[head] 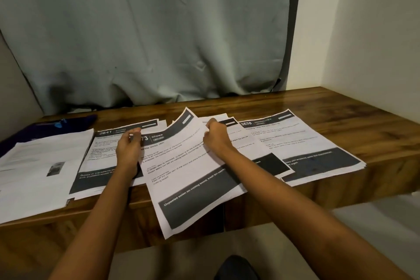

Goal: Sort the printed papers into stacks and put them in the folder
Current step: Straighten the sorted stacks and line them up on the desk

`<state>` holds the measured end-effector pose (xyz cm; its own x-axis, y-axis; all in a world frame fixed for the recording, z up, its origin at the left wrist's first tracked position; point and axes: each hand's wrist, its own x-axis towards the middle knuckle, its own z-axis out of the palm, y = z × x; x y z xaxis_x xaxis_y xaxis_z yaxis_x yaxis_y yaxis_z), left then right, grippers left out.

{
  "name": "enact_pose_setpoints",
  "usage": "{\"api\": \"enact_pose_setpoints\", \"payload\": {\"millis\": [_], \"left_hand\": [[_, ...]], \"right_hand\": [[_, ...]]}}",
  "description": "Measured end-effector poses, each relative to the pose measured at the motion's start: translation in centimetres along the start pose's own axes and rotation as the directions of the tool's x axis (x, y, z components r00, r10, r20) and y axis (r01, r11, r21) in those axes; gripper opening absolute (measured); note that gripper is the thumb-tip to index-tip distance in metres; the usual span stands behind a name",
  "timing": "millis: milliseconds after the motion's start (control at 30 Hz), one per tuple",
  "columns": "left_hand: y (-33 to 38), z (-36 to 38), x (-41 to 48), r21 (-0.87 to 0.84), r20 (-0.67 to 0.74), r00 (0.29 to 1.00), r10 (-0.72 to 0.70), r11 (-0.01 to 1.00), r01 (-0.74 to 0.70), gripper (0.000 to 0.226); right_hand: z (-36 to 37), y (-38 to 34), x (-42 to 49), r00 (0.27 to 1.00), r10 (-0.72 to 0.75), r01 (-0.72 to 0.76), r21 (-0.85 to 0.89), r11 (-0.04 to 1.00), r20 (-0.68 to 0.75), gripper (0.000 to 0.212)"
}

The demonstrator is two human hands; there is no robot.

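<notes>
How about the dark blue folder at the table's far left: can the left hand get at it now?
Probably yes, once it lets go. The left hand and right hand hold the printed onion-skin sheet; only flat white paper stacks lie between it and the dark blue folder.

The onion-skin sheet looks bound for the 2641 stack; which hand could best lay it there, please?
Probably left: the left hand holds the sheet over the 2641 stack; the right hand grips farther right.

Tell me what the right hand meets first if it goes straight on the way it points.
Likely the middle paper stack just beyond the right hand; if the hand clears it, the curtain behind the table. Depth is unclear.
</notes>
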<state>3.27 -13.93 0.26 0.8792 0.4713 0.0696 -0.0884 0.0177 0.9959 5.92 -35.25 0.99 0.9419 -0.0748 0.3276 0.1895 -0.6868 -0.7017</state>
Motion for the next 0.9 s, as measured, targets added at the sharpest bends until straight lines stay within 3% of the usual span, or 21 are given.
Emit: {"api": "enact_pose_setpoints", "payload": {"millis": [167,267,400,633,767,900], "left_hand": [[-0.8,-0.1,0.2,0.112,-0.035,0.994,0.102,0.989,-0.097,0.031],[-0.9,-0.2,0.3,0.122,-0.051,0.99,0.133,0.984,-0.126,0.031],[-1.1,-0.1,0.2,0.131,-0.077,0.986,0.149,0.982,-0.138,0.028],[-1.0,-0.3,0.2,0.175,-0.105,0.984,0.145,0.977,-0.125,0.047],[-1.0,-0.3,-0.1,0.136,-0.062,0.985,0.163,0.979,-0.154,0.03],[-1.1,-0.5,0.0,0.136,-0.047,0.986,0.162,0.979,-0.154,0.026]], "right_hand": [[-2.4,1.3,1.4,0.994,0.106,-0.093,-0.283,0.955,0.031,0.023],[-5.6,3.8,2.7,0.97,0.241,-0.225,-0.449,0.865,-0.02,0.039],[-7.5,6.3,3.0,0.91,0.406,-0.297,-0.555,0.777,0.08,0.064],[-8.0,6.6,2.7,0.922,0.383,-0.324,-0.438,0.839,0.052,0.053],[-8.2,6.8,2.5,0.93,0.359,-0.363,-0.352,0.863,-0.079,0.034],[-9.1,7.1,2.8,0.943,0.297,-0.327,-0.261,0.908,-0.148,0.018]]}}
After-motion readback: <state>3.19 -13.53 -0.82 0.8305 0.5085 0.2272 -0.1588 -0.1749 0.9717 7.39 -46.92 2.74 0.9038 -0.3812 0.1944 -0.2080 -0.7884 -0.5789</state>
